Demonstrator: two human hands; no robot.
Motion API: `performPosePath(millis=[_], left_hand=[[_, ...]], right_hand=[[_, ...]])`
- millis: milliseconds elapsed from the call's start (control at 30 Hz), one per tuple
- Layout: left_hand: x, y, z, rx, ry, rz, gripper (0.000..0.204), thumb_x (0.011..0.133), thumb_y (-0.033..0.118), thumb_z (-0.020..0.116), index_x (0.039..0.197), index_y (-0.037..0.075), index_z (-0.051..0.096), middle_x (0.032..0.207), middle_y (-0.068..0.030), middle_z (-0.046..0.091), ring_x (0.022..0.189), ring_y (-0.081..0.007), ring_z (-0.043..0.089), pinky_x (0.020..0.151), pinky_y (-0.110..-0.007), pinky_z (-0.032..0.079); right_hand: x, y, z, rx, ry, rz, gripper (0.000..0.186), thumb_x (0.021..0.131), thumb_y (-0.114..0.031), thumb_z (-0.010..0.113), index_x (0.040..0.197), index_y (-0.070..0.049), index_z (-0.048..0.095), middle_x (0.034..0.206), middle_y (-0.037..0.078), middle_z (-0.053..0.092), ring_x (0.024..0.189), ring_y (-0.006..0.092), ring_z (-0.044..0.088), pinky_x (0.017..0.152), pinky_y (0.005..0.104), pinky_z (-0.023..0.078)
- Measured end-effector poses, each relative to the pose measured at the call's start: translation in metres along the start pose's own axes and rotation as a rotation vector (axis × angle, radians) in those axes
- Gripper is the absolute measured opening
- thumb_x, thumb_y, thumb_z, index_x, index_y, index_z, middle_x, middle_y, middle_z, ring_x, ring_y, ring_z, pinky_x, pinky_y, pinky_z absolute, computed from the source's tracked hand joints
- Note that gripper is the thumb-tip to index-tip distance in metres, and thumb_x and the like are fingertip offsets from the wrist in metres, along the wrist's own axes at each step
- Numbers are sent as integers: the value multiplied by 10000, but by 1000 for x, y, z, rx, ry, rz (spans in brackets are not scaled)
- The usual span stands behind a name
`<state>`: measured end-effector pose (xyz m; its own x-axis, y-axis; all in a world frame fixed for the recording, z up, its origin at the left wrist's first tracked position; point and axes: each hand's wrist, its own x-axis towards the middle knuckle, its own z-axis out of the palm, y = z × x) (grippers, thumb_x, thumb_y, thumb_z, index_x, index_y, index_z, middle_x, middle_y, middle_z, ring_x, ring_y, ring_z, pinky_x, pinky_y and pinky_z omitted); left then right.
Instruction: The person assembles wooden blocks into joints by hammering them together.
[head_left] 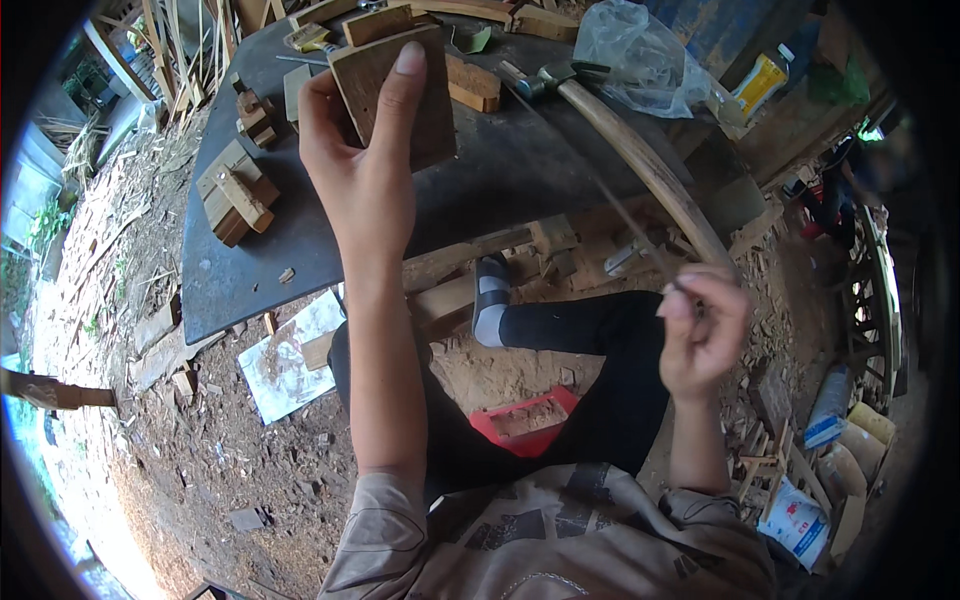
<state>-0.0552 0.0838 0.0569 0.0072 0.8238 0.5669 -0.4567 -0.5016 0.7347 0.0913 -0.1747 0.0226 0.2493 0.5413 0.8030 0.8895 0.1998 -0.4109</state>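
Note:
My left hand (365, 190) is raised over the dark tabletop (480, 180), thumb pressed along the face of a flat wooden block (433, 120). Another small wood piece (378, 25) shows at the block's upper edge; whether it is joined to the block I cannot tell. My right hand (705, 340), out to the right, pinches the near end of a long thin dark rod (615, 195). Motion blurs that rod, so its exact kind is unclear. It slants up and left over the table beside a hammer (645, 160) with a long wooden handle.
Wooden assemblies (237, 195) lie at the table's left side. A clear plastic bag (635, 60) and a yellow bottle (762, 82) are at the back right. Between my legs sits a red tray (483, 420). Wood chips litter the ground; a stained sheet (290, 360) lies below the table's edge.

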Motion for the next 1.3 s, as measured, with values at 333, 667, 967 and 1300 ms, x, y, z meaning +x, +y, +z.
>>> performPosePath(millis=[333,667,967,1300], left_hand=[[-9,3,3,18,-73,-33,412,918,287,833,1099,-10,612,1004,-92,709,899,-106,666,819,-245,543],[-14,6,-5,-2,-22,-62,389,950,271,795,1161,-9,627,1056,-75,708,937,-105,659,853,-251,533],[-15,5,-4,-10,-57,-67,379,945,266,802,1145,-5,627,1047,-71,712,934,-97,657,848,-236,521],[-14,5,-5,4,-45,-59,384,935,283,814,1112,11,609,1009,-70,711,911,-95,654,845,-240,521]], right_hand=[[-16,-13,24,270,-184,679,451,954,-75,679,1369,-15,514,1037,94,662,867,147,640,793,306,504],[33,7,18,562,-386,865,482,1021,-244,672,1423,-49,490,854,29,645,753,63,575,650,223,442],[42,0,30,268,-430,693,581,981,-212,738,1477,-100,455,780,52,611,666,113,558,623,293,455],[25,6,44,-262,-525,425,645,1007,-93,611,1601,-165,371,1022,175,709,875,291,743,741,423,567]])
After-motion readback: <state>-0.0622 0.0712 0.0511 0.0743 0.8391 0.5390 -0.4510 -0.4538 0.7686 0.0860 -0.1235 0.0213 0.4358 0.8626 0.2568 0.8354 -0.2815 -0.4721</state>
